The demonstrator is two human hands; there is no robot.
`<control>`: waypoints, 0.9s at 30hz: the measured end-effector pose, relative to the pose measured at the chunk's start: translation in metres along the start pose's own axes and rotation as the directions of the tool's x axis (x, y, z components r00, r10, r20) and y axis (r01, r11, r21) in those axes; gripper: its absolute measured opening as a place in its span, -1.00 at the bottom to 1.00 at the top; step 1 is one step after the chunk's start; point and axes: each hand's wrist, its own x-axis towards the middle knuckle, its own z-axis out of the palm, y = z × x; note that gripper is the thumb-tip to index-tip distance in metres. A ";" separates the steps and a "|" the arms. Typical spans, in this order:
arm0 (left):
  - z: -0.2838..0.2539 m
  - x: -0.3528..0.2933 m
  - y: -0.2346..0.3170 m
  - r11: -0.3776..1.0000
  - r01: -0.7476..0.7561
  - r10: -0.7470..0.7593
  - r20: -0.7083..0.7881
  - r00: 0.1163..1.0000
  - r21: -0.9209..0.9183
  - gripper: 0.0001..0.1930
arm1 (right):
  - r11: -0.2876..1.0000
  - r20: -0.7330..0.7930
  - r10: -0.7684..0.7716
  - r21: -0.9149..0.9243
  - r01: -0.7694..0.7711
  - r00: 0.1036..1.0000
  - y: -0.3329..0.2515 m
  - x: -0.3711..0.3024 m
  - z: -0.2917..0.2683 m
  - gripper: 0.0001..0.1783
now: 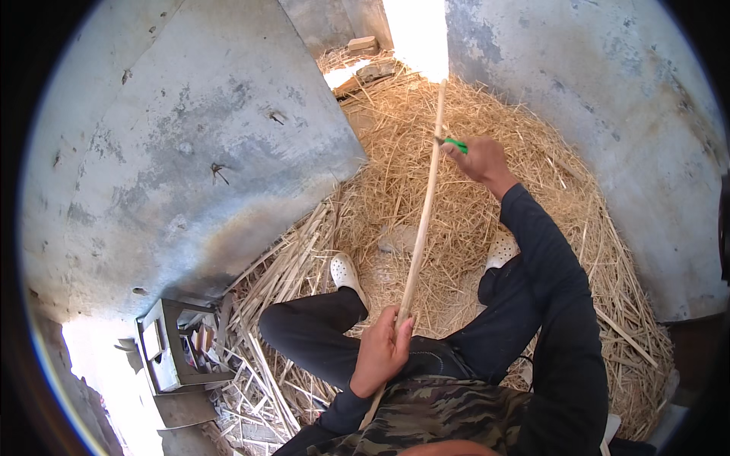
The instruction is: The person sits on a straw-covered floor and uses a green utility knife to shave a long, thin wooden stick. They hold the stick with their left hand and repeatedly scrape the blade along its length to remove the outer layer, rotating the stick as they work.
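A long, pale wooden stick (pixel 426 220), slightly bowed, runs from my lap up toward the bright gap at the far side. My left hand (pixel 380 351) is closed around its near part, just above my lap. Out at arm's length, my right hand (pixel 480 161) grips a small green-handled knife (pixel 456 144). The knife's short dark end touches the right side of the stick near its far end. Most of the handle is hidden inside my fingers, and the blade is too small to make out clearly.
Shavings (pixel 525 152) cover the floor between my white clogs (pixel 346 272). Split strips (pixel 281 258) lie in a pile to the left. A grey panel (pixel 228 129) stands at left, a weathered wall (pixel 593 129) at right. A small open-fronted box (pixel 171 380) sits lower left, with bricks (pixel 363 44) far back.
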 end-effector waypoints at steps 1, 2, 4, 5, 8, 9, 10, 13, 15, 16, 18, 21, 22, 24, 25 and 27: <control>0.001 -0.005 0.001 1.000 -0.006 0.006 0.014 1.000 -0.021 -0.84 | 1.000 -0.033 0.029 0.001 -0.029 0.999 0.010 0.003 -0.004 -0.17; 0.003 -0.009 0.001 0.999 -0.011 0.012 0.023 1.000 -0.042 -0.84 | 0.999 -0.066 0.054 0.005 -0.054 0.996 0.016 0.008 -0.010 -0.17; 0.003 -0.018 0.001 0.999 -0.035 0.036 0.046 0.998 -0.025 -0.83 | 0.995 -0.103 0.093 0.027 -0.091 0.990 0.025 0.013 -0.019 -0.09; 0.000 -0.023 0.006 0.999 -0.023 0.026 0.066 0.997 -0.036 -0.83 | 0.993 -0.119 0.115 0.041 -0.111 0.986 0.030 0.014 -0.022 -0.05; -0.003 -0.032 -0.002 1.000 0.019 -0.018 0.130 0.991 -0.008 -0.83 | 0.989 -0.215 0.089 -0.097 -0.112 0.973 0.061 0.017 -0.021 -0.06; -0.003 -0.035 -0.006 0.999 0.034 -0.035 0.149 0.988 0.012 -0.83 | 0.979 -0.177 0.087 -0.169 -0.117 0.980 0.070 0.018 -0.019 -0.05; -0.003 -0.040 -0.007 0.998 0.046 -0.040 0.171 0.984 -0.033 -0.83 | 0.935 -0.167 0.337 -0.058 -0.350 0.927 0.091 0.021 -0.015 -0.05; -0.004 -0.053 -0.013 0.983 0.089 -0.058 0.187 0.981 -0.162 -0.82 | 0.785 -0.053 0.619 0.003 -0.620 0.783 0.148 0.011 -0.021 -0.04; -0.001 -0.044 -0.030 0.952 0.150 -0.117 0.136 0.984 -0.268 -0.82 | 0.787 0.026 0.617 -0.025 -0.616 0.787 0.145 0.014 -0.029 -0.05; 0.002 -0.042 -0.035 0.926 0.184 -0.157 0.106 0.982 -0.331 -0.82 | 0.817 0.091 0.576 -0.031 -0.576 0.812 0.128 0.010 -0.026 -0.07; -0.003 -0.018 -0.027 0.851 0.295 -0.246 0.165 0.955 -0.434 -0.78 | 0.925 0.085 0.372 0.046 -0.377 0.924 0.103 -0.007 -0.020 -0.10; -0.010 0.013 -0.018 0.816 0.279 -0.227 0.163 0.960 -0.506 -0.73 | 0.993 0.217 0.044 0.096 -0.066 0.975 -0.008 -0.026 -0.032 -0.18; -0.011 0.020 -0.016 0.822 0.260 -0.206 0.161 0.965 -0.507 -0.72 | 0.991 0.183 -0.120 0.074 0.108 0.976 -0.019 -0.035 -0.021 -0.19; -0.010 0.028 -0.012 0.819 0.227 -0.169 0.156 0.973 -0.528 -0.71 | 0.954 0.175 -0.278 0.168 0.249 0.945 -0.068 -0.053 -0.027 -0.24; -0.010 0.027 -0.009 0.814 0.213 -0.154 0.152 0.976 -0.541 -0.71 | 0.955 0.142 -0.278 0.145 0.258 0.950 -0.070 -0.055 -0.021 -0.23; -0.008 0.022 -0.010 0.848 0.178 -0.133 0.125 0.983 -0.499 -0.71 | 0.956 0.079 -0.285 0.102 0.277 0.955 -0.070 -0.058 -0.007 -0.20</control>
